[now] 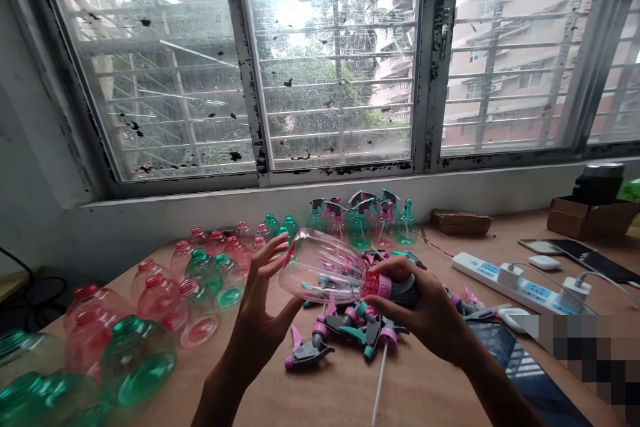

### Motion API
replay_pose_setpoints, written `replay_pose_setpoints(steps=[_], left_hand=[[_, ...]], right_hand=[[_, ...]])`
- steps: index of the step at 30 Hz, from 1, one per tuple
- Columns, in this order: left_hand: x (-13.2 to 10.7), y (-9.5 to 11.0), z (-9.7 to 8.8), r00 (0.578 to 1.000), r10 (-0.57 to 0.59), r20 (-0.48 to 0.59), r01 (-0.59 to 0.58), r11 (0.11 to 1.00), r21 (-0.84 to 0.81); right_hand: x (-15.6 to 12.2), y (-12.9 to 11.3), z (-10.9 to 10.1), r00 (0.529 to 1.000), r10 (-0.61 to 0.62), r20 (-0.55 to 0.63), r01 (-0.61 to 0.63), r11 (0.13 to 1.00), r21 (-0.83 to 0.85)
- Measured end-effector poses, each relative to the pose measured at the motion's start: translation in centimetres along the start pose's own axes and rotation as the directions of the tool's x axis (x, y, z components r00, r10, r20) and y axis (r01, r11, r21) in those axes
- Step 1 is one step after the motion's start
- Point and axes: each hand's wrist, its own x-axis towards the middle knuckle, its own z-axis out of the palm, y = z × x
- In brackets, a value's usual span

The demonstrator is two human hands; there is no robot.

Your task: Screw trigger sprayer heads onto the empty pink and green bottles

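Observation:
A clear pinkish spray bottle point(320, 265) lies tilted on its side in the air above the table. At its neck, my right hand point(430, 310) grips the pink collar and dark trigger head. My left hand point(261, 290) is beside the bottle's base, thumb and fingers spread; whether it touches the plastic I cannot tell. Below the bottle, a loose pile of pink, grey and teal trigger spray heads point(309, 351) covers part of the table. One white dip tube point(381, 380) points toward me.
Pink and green bottles without heads point(159, 300) crowd the left. Bottles fitted with trigger heads point(360, 227) stand by the window wall. A power strip point(483, 272) with chargers, a dark tablet point(530, 373), phones point(595, 257) and a cardboard box point(575, 217) occupy the right.

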Motion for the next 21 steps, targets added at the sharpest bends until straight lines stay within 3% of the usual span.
replay_pose_setpoints(steps=[9,16,21], left_hand=[[-0.03,0.11,-0.13,0.998,-0.054,0.027,0.055,0.998,-0.016],[0.09,0.03,-0.01,1.000,0.010,-0.002,-0.010,0.999,0.032],[0.01,0.22,0.02,0.998,-0.051,0.032,0.052,0.998,-0.041]], right_hand=[[-0.11,0.33,0.01,1.000,-0.030,-0.011,0.029,0.999,-0.026],[-0.07,-0.09,-0.11,0.999,-0.029,-0.024,0.028,0.999,-0.022],[-0.09,0.01,0.05,0.999,-0.027,-0.021,0.026,1.000,-0.013]])
